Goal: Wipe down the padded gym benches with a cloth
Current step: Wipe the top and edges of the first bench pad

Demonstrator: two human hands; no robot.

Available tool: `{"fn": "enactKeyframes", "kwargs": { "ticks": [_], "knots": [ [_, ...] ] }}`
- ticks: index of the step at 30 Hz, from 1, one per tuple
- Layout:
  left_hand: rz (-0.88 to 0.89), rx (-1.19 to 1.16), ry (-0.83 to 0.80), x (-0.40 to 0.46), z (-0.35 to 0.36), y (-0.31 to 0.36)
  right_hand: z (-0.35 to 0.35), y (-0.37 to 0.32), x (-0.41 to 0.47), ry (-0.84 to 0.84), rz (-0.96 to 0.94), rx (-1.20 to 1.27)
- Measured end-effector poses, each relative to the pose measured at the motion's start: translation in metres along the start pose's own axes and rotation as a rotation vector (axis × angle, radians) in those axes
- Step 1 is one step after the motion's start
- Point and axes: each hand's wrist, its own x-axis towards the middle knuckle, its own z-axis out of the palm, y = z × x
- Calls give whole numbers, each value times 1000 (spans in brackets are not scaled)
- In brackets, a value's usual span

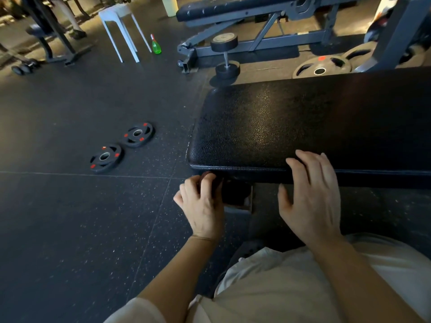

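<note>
The black padded leather bench (314, 127) filled the view from one to three o'clock. Two black round rubber weight plates (121, 146) lay touching on the dark speckled rubber floor (58, 217) at nine o'clock, left of it. Behind them, at eleven o'clock, a white plastic stool (121, 31) stood with a green plastic spray bottle (156, 45) just right. A black steel-handled dumbbell (225, 57) stood at twelve o'clock, between the bench and a grey steel-framed adjustable bench (256, 26) behind.

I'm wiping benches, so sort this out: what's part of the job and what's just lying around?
Job: padded bench; dark cloth gripped by left hand; right hand resting on the bench; green spray bottle.
Lying about: two weight plates; dumbbell; white stool.
</note>
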Motion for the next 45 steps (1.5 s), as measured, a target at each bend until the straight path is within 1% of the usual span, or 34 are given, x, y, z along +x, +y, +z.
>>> {"fn": "enactKeyframes", "kwargs": {
  "ticks": [2, 4, 6, 8, 9, 10, 12, 14, 17, 19, 20, 22, 24, 25, 26, 28, 30, 31, 33, 34, 36, 38, 39, 43, 45],
  "knots": [
    [41, -43, -8, 2, 3, 18, 0, 0, 0, -9, 8, 2],
    [171, -110, -78, -2, 6, 46, 0, -1, 1, -11, 7, 9],
    [269, -154, -112, -5, 8, 65, -1, -1, 2, -8, -6, 19],
    [346, -114, -102, -2, 11, 61, -1, -1, 3, -7, -14, 29],
    [357, -79, -91, -1, 11, 51, 0, -1, 4, -9, -13, 33],
    [327, -47, -82, -1, 11, 37, 0, -1, 4, -9, -11, 34],
    [169, -1, -30, 1, 8, 8, 2, 0, 4, -6, -10, 28],
    [28, -58, 38, 5, 3, -8, 3, 0, 4, -9, -2, 24],
    [-58, -238, 50, 9, 1, 9, 3, -2, 5, -31, 14, 20],
    [-100, -361, -13, 7, 1, 35, 3, -3, 6, -40, 16, 19],
    [-68, -401, -59, 5, 3, 45, 3, -3, 6, -41, 15, 23],
    [110, -389, -109, 2, 7, 56, 2, -2, 7, -45, 13, 32],
    [245, -321, -106, 3, 12, 52, 2, -3, 8, -48, 14, 38],
    [257, -293, -92, 4, 12, 46, 2, -3, 9, -48, 13, 40],
    [238, -278, -75, 4, 12, 40, 3, -2, 10, -46, 12, 42],
    [114, -292, -48, 3, 9, 24, 3, -1, 10, -36, 9, 43],
    [-101, -360, -5, 5, 2, 10, 3, -1, 9, -27, 5, 48],
    [-207, -382, 41, 9, -1, 6, 4, -1, 9, -24, 4, 51],
    [-357, -372, 133, 15, -4, 6, 3, -1, 9, -24, 6, 54],
    [-406, -357, 154, 17, -5, 9, 3, -1, 9, -27, 8, 54],
    [-444, -324, 141, 16, -5, 20, 3, -1, 9, -33, 15, 55],
    [-425, -300, 86, 10, -2, 32, 3, -2, 9, -30, 24, 62],
    [-382, -301, 60, 6, 0, 39, 3, -3, 10, -27, 30, 68],
    [-5, -333, -91, -13, 7, 64, 3, -5, 14, -22, 59, 97],
    [73, -368, -143, -15, 7, 62, 4, -7, 15, -19, 76, 115]
  ]
}}
